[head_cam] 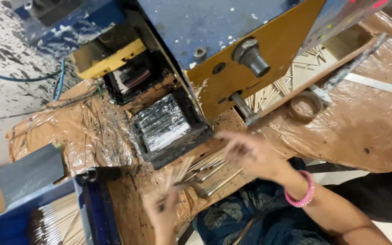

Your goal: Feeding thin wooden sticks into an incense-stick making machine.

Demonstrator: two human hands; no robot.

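My left hand (163,208) is at the lower middle, blurred, closed around a fan of thin bamboo sticks (178,172) that point up toward a black square tray (166,129). My right hand (249,152), with a pink bangle (301,193) on the wrist, hovers just right of the tray, fingers spread and blurred, over loose sticks (214,161) lying on the tape-covered table (368,122). Whether it grips any stick cannot be made out.
A blue and yellow machine (232,41) with a large bolt (250,56) overhangs the tray. Behind it lies a heap of sticks (291,81) and a tape roll (305,105). A blue bin (60,220) of sticks stands at lower left.
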